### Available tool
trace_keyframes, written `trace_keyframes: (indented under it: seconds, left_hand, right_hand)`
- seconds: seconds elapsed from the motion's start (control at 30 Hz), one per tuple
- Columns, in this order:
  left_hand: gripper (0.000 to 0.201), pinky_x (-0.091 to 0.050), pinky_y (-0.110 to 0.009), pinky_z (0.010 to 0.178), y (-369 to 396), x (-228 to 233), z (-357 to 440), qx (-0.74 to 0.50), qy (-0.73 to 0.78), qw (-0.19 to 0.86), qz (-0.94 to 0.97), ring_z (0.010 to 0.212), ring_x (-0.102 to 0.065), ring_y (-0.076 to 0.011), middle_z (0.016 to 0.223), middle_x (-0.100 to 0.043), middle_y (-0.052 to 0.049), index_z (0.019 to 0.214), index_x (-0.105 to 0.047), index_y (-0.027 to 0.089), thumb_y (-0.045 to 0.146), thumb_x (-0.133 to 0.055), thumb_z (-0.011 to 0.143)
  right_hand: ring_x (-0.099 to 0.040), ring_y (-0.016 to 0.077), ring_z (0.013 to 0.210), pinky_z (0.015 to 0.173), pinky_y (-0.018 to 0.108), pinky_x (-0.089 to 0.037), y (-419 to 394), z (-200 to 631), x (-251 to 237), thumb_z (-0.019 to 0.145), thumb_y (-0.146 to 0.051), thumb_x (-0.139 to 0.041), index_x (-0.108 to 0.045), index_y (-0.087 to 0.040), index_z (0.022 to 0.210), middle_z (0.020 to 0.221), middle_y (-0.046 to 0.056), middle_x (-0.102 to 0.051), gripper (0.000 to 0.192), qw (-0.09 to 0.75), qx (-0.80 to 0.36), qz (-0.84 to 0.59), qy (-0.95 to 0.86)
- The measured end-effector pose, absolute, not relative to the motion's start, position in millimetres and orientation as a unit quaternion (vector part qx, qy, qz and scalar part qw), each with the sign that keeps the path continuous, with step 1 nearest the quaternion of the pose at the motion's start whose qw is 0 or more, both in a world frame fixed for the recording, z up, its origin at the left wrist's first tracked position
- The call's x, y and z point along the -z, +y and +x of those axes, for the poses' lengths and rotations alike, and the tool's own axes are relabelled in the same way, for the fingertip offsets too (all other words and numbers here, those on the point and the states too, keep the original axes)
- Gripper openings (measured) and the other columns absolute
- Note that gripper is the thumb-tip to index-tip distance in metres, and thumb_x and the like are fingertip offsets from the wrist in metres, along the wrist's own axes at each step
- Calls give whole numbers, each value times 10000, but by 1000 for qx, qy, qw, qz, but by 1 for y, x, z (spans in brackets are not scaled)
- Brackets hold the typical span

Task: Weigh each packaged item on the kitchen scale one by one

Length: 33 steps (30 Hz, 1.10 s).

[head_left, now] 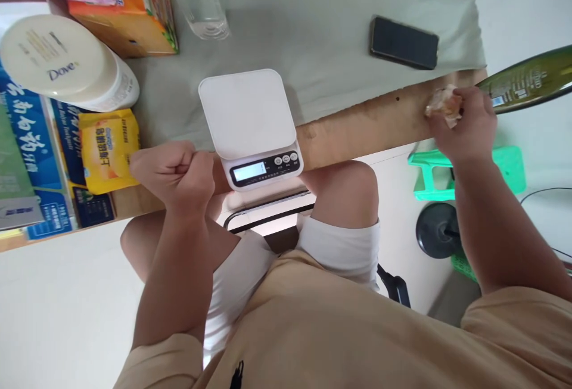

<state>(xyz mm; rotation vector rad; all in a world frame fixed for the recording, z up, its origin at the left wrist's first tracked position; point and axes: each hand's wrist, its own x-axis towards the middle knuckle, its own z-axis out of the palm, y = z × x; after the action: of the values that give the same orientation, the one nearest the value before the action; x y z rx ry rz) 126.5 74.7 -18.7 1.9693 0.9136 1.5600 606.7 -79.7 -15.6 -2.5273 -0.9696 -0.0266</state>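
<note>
Closed in a fist, my left hand [176,174] rests at the table's front edge beside a yellow soap packet [109,151]; nothing sticks out of its fingers. A white kitchen scale [250,115] with a bare platform and a lit display stands between my hands; its digits are too faint to read. At the right, my right hand [469,121] grips a small crumpled, translucent wrapped thing [445,106] with pinkish-brown patches, just above the wooden edge. What is inside the wrapping cannot be made out. A green glass bottle [531,79] lies in view just beyond that hand.
A black phone [404,42] lies on the grey-green cloth [313,13]. A clear bottle [205,13] is at the back. Leftward are a Dove tub [67,61], an orange box [129,25] and blue toothpaste boxes [27,139]. A green stool [509,168] stands below right.
</note>
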Motion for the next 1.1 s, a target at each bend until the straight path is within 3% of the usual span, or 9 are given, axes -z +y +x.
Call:
trace_keyframes:
  seconds: [0.2, 0.4, 0.53, 0.63, 0.77, 0.93, 1.0, 1.07, 1.1]
  left_hand:
    - [354, 28, -262, 429, 74, 14, 129, -563, 337, 236, 717, 472, -64, -5, 517, -73, 29, 501, -168, 133, 39, -506, 548]
    - [357, 30, -248, 444, 74, 15, 128, -570, 336, 244, 709, 472, -67, 5, 516, -66, 33, 487, -157, 131, 54, -505, 523]
    - [312, -28, -244, 482, 71, 13, 123, -537, 375, 267, 707, 485, -101, 2, 517, -105, 39, 476, -196, 121, 44, -490, 547]
    - [321, -43, -248, 496, 70, 13, 120, -535, 362, 267, 716, 501, -112, -2, 534, -118, 45, 502, -205, 123, -13, -490, 562]
    - [393, -24, -263, 501, 69, 11, 121, -561, 329, 257, 715, 527, -91, -11, 559, -107, 45, 548, -176, 130, -80, -505, 593]
    - [517, -17, -315, 528, 67, 15, 120, -583, 357, 266, 680, 524, -62, -37, 567, -88, 34, 543, -172, 131, -2, -631, 741]
    - [580, -8, -336, 538, 70, 20, 116, -609, 352, 262, 661, 525, -48, -48, 566, -78, 33, 545, -152, 147, 34, -683, 751]
    - [678, -16, -342, 566, 77, 22, 108, -639, 361, 253, 630, 536, -56, -52, 569, -85, 33, 554, -127, 165, 110, -763, 783]
    - [716, -24, -342, 581, 80, 21, 104, -657, 364, 245, 613, 545, -63, -54, 573, -88, 32, 561, -118, 172, 155, -790, 807]
  right_hand:
    - [-467, 358, 1444, 1263, 581, -272, -97, 610, 31, 541, -31, -631, -699, -300, 984, 1462, 160, -568, 523, 215, 56, -895, -386]
    - [-454, 386, 1433, 1218, 601, -311, -95, 602, 41, 664, -182, -692, -727, -293, 1128, 1526, 182, -528, 478, 140, 49, -904, -401]
    - [-491, 340, 1436, 1230, 527, -381, -100, 599, 33, 705, -176, -661, -699, -207, 1230, 1537, 209, -518, 527, 89, 58, -913, -394]
    - [-511, 324, 1432, 1241, 493, -406, -106, 599, 28, 721, -162, -671, -709, -177, 1195, 1513, 222, -536, 476, 85, 59, -915, -389]
    - [-511, 360, 1438, 1259, 550, -398, -109, 597, 24, 678, -120, -701, -706, -188, 1136, 1456, 233, -554, 463, 90, 68, -923, -367]
    - [-573, 387, 1381, 1181, 665, -465, -100, 536, 13, 743, -264, -718, -683, -212, 1197, 1408, 192, -570, 458, 214, 52, -826, -519]
    - [-580, 343, 1391, 1117, 632, -538, -87, 482, 5, 888, -379, -612, -668, -286, 1288, 1413, 116, -594, 414, 261, 21, -762, -592]
    - [-612, 333, 1334, 1058, 621, -583, -70, 417, -2, 916, -400, -627, -666, -316, 1295, 1357, 87, -633, 390, 320, -25, -686, -653]
    - [-624, 308, 1336, 1109, 606, -574, -61, 384, -5, 939, -384, -622, -660, -342, 1291, 1344, 65, -653, 357, 329, -49, -662, -671]
